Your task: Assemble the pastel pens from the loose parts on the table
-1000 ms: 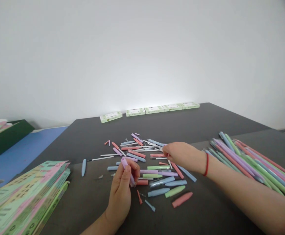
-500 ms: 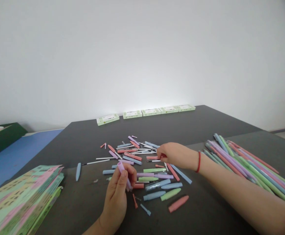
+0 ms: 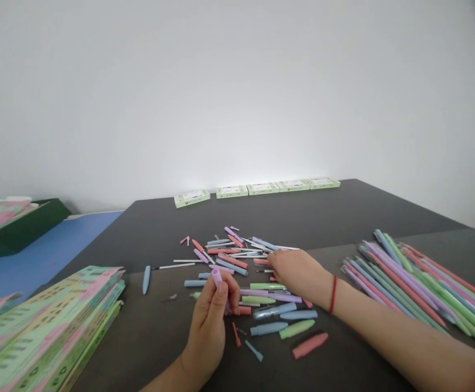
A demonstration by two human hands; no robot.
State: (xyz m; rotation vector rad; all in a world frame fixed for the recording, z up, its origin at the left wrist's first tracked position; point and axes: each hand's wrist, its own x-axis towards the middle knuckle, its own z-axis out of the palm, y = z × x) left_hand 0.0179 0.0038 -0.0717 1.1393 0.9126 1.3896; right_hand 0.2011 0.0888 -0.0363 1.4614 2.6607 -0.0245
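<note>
My left hand (image 3: 209, 324) is closed around a light purple pen tube (image 3: 216, 277), its upper end sticking up above the thumb. Over the right side of a spread of pen parts, my right hand (image 3: 296, 272) reaches in palm down with bent fingers. Its fingertips are at the parts, and what they grip is hidden. White pen refills (image 3: 251, 254) lie by those fingertips, beside a short red tube (image 3: 261, 262). Closer to me are a light green barrel piece (image 3: 297, 329), blue barrel piece (image 3: 269, 328), red barrel piece (image 3: 309, 345) and small blue plug (image 3: 254, 350).
Long pastel pens (image 3: 408, 277) lie heaped at the right, beside my forearm. Printed green-and-pink cartons (image 3: 53, 326) are stacked at the near left. Several small boxes (image 3: 264, 188) line the far table edge. A dark green bin (image 3: 29, 228) stands on a blue surface at left.
The view has turned slightly left, so everything sits farther right. My right hand has shifted a little within the parts. My left hand keeps the purple tube, now more upright.
</note>
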